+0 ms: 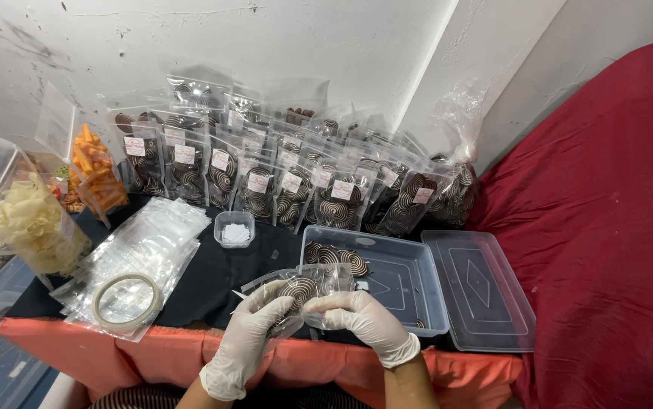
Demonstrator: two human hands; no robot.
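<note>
Head view, left hand [247,337]: white-gloved, fingers curled around the left end of a clear pouch [296,291] of swirl cookies.
Right hand [360,318]: white-gloved, pinching the pouch's right end.
Pouch position: held just above the table's front edge, middle.
Clear tray [402,284]: just behind the hands, a few swirl cookies in its back-left corner.
Lid [478,291]: touching the tray's right side.
Tape roll [127,301]: on empty pouches, front-left corner.
Filled pouches [296,182]: standing rows along the back edge.
</note>
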